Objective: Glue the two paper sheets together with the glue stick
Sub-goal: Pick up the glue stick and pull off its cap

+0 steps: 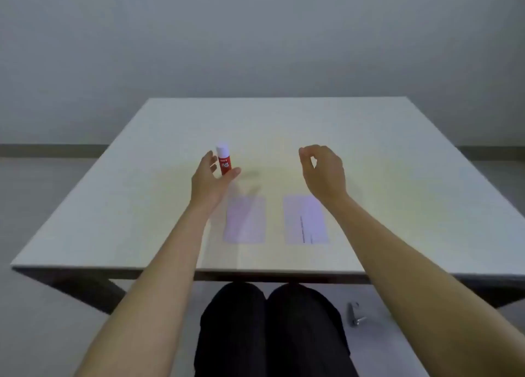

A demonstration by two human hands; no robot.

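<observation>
The glue stick (224, 159) stands upright on the table (369, 155), beyond two paper sheets (246, 219) lying side by side. The left hand (208, 177) is spread around it, fingers apart; contact is unclear. The right hand (324, 172) hovers loosely curled, holding nothing.

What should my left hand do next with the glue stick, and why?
Probably close the left hand on the glue stick and lift it. The fingers are spread around it, not yet clearly gripping, and its white cap is on. The two paper sheets lie apart, and the right hand holds nothing.
</observation>
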